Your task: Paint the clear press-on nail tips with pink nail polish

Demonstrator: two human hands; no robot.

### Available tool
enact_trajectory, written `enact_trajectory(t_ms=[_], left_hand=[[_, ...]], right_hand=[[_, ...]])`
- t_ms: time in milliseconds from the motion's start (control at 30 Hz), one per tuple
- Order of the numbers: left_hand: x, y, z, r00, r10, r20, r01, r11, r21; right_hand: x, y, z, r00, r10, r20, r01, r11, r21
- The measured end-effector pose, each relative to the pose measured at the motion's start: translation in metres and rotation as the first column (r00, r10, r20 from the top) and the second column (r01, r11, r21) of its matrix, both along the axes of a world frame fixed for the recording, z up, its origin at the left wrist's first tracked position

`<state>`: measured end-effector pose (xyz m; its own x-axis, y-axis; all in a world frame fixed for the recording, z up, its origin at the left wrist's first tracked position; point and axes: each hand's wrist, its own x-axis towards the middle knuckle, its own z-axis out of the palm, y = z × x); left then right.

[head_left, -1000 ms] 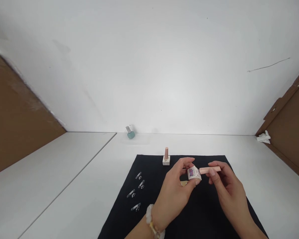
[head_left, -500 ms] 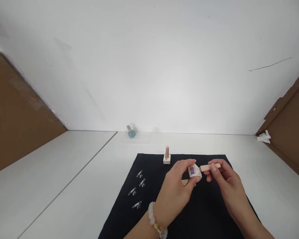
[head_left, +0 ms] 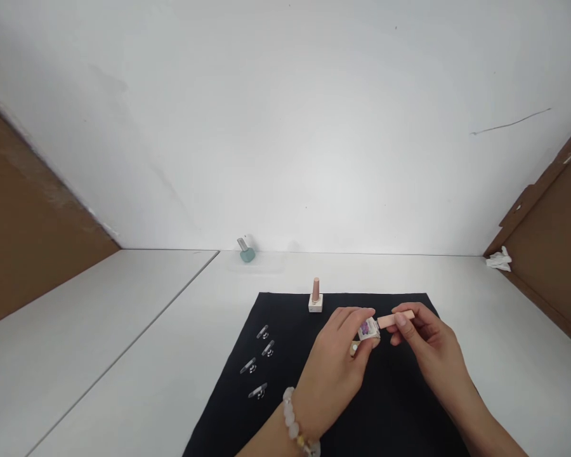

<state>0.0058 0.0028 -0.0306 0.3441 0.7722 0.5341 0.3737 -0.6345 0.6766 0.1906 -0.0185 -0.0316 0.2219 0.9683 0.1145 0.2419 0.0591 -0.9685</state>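
Above a black cloth (head_left: 394, 406), the left hand (head_left: 335, 362) is clasping in its grip a small square white bottle (head_left: 368, 328) with purple print; at the bottle's three o'clock, the right hand (head_left: 432, 343) is pinching a slim pale-pink cap (head_left: 386, 321). A dusty-pink-capped white bottle (head_left: 316, 303) is standing at ten o'clock.

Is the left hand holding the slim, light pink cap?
No, the right hand holds that slim cap; the left hand holds the small white bottle.
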Motion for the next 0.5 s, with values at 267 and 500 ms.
enact_trajectory(t_ms=[267, 500], left_hand=[[0.001, 0.000, -0.001, 0.998, -0.040, -0.040, 0.042, 0.998, 0.044], [0.003, -0.002, 0.001, 1.000, -0.007, -0.022, 0.006, 0.999, -0.050]], right_hand=[[0.000, -0.002, 0.002, 1.000, -0.017, 0.018, 0.019, 0.997, -0.074], [-0.002, 0.005, 0.004, 0.978, -0.021, -0.206, -0.001, 0.994, -0.107]])
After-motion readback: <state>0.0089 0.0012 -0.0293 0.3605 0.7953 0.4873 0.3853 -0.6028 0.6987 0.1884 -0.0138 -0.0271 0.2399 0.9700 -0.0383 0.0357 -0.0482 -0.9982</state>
